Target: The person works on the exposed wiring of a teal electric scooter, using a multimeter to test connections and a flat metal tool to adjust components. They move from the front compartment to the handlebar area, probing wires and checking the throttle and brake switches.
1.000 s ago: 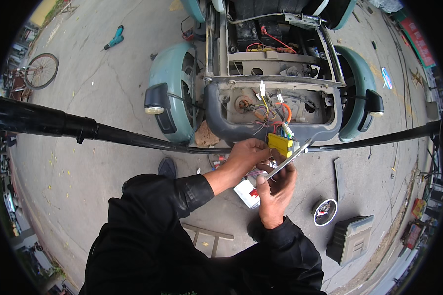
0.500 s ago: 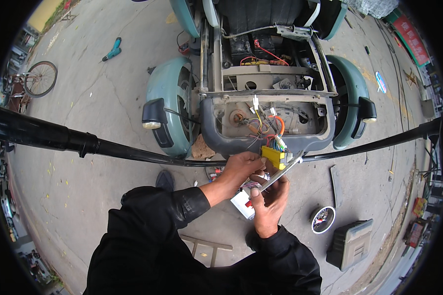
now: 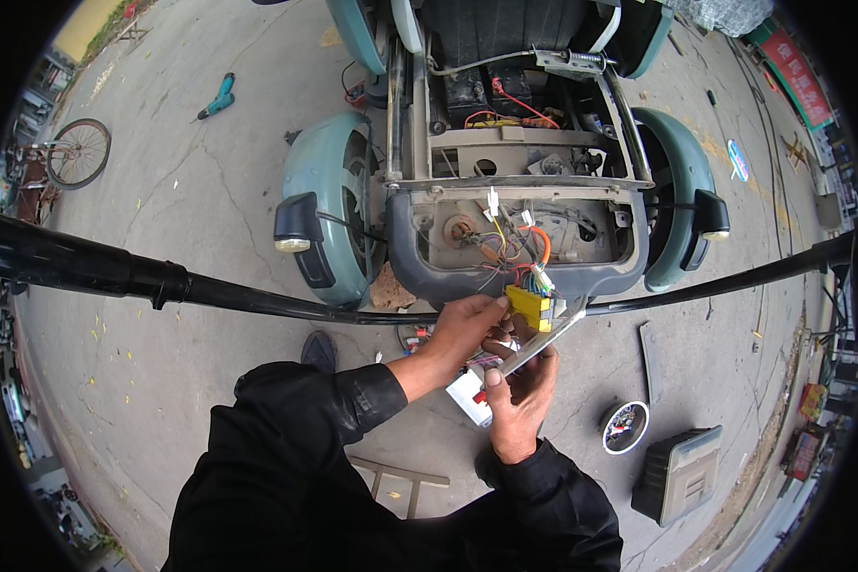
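Note:
My left hand [image 3: 458,339] pinches at the left side of a yellow electrical block [image 3: 529,307], which has coloured wires running from its top. My right hand [image 3: 522,407] grips the lower end of a flat metal plate [image 3: 543,340], angled up to the right just beside the block. Above both hands, loose wires and white connectors [image 3: 493,202] hang in the open grey housing [image 3: 416,269] of a teal vehicle with its inner frame exposed. A white box with red detail [image 3: 468,398] lies below my hands, partly hidden by them.
A black bar [image 3: 114,265] crosses in front of the vehicle. A cordless drill [image 3: 219,95] and a bicycle [image 3: 76,153] are at the left. A metal bowl of small parts [image 3: 624,426], a grey case [image 3: 675,477] and a long strip [image 3: 650,362] lie at my right. A metal frame [image 3: 400,467] lies below.
The view has shifted so the vehicle sits lower in the picture. The plate now shows a little more of its face; both hands keep nearly the same hold.

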Action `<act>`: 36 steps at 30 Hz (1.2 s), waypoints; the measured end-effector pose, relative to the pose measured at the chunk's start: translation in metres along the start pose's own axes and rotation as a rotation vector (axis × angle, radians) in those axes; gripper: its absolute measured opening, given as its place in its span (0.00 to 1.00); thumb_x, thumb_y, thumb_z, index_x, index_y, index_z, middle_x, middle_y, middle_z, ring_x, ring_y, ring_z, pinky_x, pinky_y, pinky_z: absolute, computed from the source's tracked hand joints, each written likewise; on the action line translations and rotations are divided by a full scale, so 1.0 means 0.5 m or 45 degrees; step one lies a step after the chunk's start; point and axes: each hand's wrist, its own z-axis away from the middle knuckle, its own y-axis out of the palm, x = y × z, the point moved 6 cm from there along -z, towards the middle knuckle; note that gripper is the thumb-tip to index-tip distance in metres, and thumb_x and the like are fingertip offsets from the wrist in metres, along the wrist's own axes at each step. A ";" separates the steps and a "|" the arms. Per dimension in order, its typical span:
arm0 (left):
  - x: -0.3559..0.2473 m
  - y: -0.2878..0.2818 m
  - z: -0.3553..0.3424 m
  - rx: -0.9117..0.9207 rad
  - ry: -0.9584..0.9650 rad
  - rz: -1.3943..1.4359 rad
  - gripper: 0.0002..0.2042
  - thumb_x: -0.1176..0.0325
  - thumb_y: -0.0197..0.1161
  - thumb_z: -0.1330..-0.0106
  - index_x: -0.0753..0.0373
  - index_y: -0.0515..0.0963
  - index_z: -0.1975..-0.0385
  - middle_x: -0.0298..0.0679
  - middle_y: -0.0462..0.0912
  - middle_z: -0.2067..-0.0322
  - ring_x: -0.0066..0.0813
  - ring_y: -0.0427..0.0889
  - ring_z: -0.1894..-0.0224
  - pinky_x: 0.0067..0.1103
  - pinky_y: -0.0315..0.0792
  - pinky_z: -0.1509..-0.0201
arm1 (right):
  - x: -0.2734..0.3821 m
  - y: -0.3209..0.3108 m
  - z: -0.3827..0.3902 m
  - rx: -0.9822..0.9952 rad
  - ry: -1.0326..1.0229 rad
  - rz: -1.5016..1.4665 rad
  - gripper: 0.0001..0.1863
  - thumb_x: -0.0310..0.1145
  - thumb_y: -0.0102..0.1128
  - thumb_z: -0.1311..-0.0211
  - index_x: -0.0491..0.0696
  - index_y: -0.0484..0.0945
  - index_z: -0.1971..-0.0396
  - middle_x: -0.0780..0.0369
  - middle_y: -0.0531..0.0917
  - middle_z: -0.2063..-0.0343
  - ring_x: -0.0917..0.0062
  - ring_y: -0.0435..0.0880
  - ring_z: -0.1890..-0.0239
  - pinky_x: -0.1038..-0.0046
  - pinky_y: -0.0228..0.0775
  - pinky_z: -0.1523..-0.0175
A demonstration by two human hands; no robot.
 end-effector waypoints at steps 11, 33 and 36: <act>0.008 0.007 0.019 0.049 0.131 -0.112 0.12 0.63 0.54 0.22 0.66 0.78 0.58 0.34 0.82 0.65 0.18 0.80 0.62 0.19 0.75 0.58 | 0.001 -0.004 0.000 -0.042 0.001 -0.011 0.44 0.32 0.73 0.42 0.40 0.54 0.32 0.55 0.74 0.43 0.69 0.77 0.41 0.68 0.72 0.39; 0.025 0.004 0.076 -0.013 0.264 -0.052 0.11 0.66 0.56 0.23 0.68 0.77 0.52 0.35 0.83 0.60 0.19 0.82 0.61 0.19 0.76 0.59 | 0.012 -0.008 0.025 0.011 -0.083 0.066 0.40 0.32 0.71 0.41 0.39 0.57 0.34 0.54 0.76 0.44 0.74 0.80 0.48 0.73 0.75 0.45; 0.032 0.004 0.079 0.020 0.166 -0.036 0.10 0.66 0.57 0.23 0.66 0.76 0.52 0.33 0.83 0.59 0.18 0.81 0.60 0.19 0.76 0.56 | 0.015 -0.009 0.032 -0.021 -0.046 -0.023 0.40 0.34 0.72 0.40 0.39 0.58 0.35 0.52 0.74 0.41 0.72 0.81 0.48 0.72 0.76 0.46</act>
